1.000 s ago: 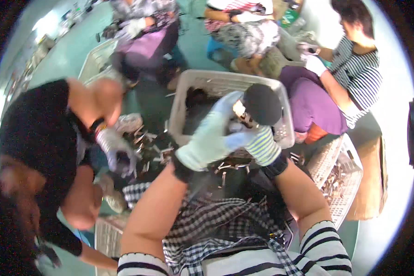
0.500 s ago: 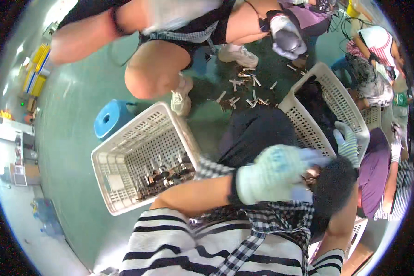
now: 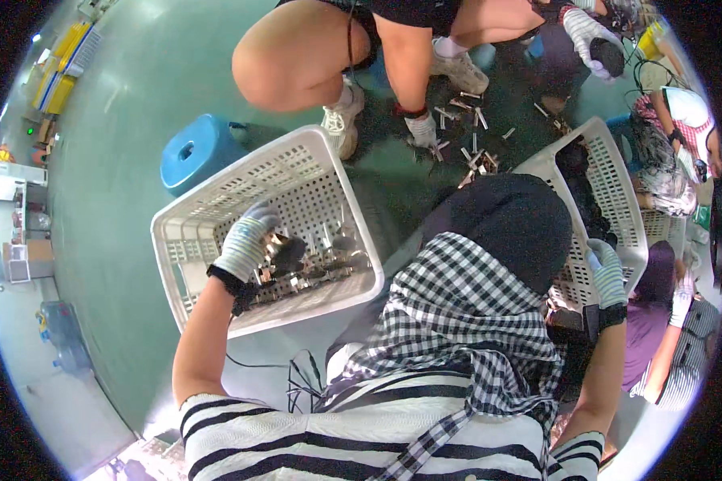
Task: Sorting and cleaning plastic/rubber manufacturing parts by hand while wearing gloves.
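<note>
My left hand (image 3: 247, 240), in a striped white glove, is inside the white plastic basket (image 3: 273, 322) on my left. Its fingers are closed round a dark, rounded piece (image 3: 287, 255) with a shiny copper-coloured part. Several similar dark pieces with pale upright stems (image 3: 326, 238) lie in that basket. On my right, my gloved right hand (image 3: 607, 272) rests by the near side of a second white basket (image 3: 630, 210), which holds dark items (image 3: 579, 180). Its fingers look curled, but what they hold is hidden. A black block-like thing (image 3: 592, 323) shows just below that hand.
A blue stool (image 3: 204, 148) stands behind the left basket. Ahead, a co-worker's gloved hand (image 3: 422, 132) reaches to small white-and-brown pieces (image 3: 480, 119) scattered on the green floor. Another gloved hand (image 3: 592, 44) holds a dark round thing. More people sit at the right.
My left hand has swung from over my lap into the left basket. My right hand stays by the right basket. The co-worker ahead has lowered a hand to the floor pieces.
</note>
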Demonstrator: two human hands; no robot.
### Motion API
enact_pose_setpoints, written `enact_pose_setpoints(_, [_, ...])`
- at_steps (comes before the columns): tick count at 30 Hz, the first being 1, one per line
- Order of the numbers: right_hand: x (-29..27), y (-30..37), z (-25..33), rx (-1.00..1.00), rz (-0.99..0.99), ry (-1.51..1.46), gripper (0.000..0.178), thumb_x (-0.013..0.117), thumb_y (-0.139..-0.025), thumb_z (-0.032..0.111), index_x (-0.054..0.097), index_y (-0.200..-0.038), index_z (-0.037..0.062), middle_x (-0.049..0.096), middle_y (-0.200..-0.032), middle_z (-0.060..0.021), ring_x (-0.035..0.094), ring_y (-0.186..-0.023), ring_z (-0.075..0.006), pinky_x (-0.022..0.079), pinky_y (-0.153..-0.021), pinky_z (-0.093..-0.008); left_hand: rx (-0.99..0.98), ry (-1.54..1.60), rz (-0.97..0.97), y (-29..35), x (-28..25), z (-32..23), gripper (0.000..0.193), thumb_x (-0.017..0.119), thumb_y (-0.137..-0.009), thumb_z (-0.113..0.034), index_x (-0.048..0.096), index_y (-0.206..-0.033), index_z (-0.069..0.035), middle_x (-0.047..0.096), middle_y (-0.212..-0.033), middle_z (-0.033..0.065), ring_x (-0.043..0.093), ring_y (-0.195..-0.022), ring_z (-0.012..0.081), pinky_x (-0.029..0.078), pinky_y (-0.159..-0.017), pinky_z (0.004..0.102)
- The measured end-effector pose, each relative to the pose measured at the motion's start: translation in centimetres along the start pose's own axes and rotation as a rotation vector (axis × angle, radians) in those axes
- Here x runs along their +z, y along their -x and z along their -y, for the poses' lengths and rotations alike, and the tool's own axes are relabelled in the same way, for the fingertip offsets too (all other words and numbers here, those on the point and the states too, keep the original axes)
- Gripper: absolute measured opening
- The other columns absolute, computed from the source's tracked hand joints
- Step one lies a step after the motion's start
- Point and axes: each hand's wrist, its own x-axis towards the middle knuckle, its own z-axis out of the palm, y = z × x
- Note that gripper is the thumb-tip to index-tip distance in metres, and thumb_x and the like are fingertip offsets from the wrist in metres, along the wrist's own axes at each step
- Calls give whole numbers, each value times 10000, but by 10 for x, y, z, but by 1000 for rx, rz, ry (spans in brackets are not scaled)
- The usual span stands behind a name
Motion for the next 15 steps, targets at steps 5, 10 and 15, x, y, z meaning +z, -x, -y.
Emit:
enact_pose_setpoints(5, [1, 8, 21, -24, 64, 179, 269, 611, -863, 31, 596, -1131, 14, 650, -1027, -97, 610, -921, -176, 478, -840, -308, 214, -329, 332, 5, 56, 33, 274, 630, -657, -33, 663, -926, -76, 625, -1098, 111, 530, -1147, 315, 459, -969, 368])
enact_pose_setpoints(10, [2, 22, -10, -92, 67, 139, 274, 635, -849, 28, 605, -1121, 31, 650, -1032, -101, 626, -924, -195, 485, -844, -302, 371, -479, 559, -4, 117, 55, 270, 574, -777, -95, 663, -1030, -122, 618, -1139, 68, 507, -1193, 270, 442, -983, 376])
enact_pose_setpoints(15, [2, 26, -39, -49, 95, 284, 284, 687, -816, 75, 626, -1088, 19, 662, -993, -146, 635, -894, -276, 497, -811, -334, 376, -410, 511, -12, 156, 60, 238, 610, -747, -94, 629, -983, -72, 595, -1105, 59, 483, -1196, 264, 450, -969, 321])
